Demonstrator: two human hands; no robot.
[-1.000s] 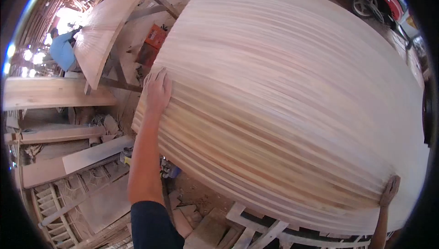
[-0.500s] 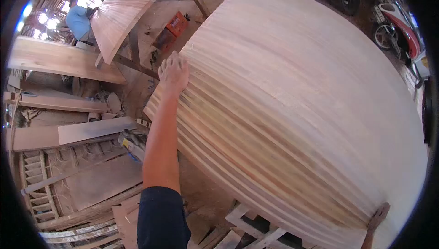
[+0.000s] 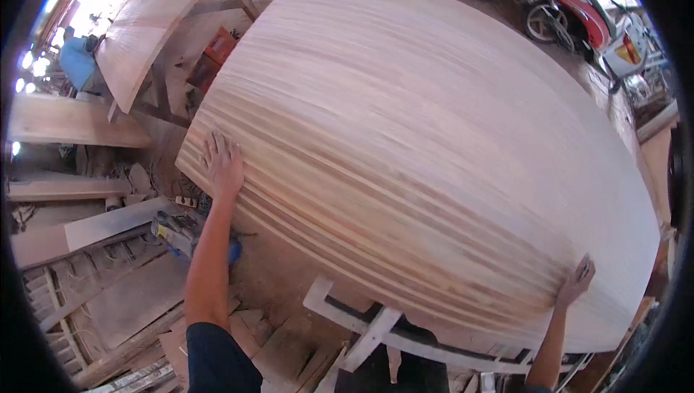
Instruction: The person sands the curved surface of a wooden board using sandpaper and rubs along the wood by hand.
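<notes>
Toward lower right, panel (image 3: 419, 129) slants lengthwise

Glaring daylight entered beyond the upper left of the broad wooden panel (image 3: 405, 126), where a bright patch (image 3: 94, 9) burned out to white, a bluish fringe ran along the lens rim, and smaller hot spots showed beneath it. The panel looked pale and washed out over its upper part, with browner, duller shading toward its near edge, and the floor (image 3: 278, 266) just past that edge was dimmer. Wide-angle distortion bowed the panel's outline, black vignetting closed in to its left and right, and fine grain was soft across its surface.
</notes>
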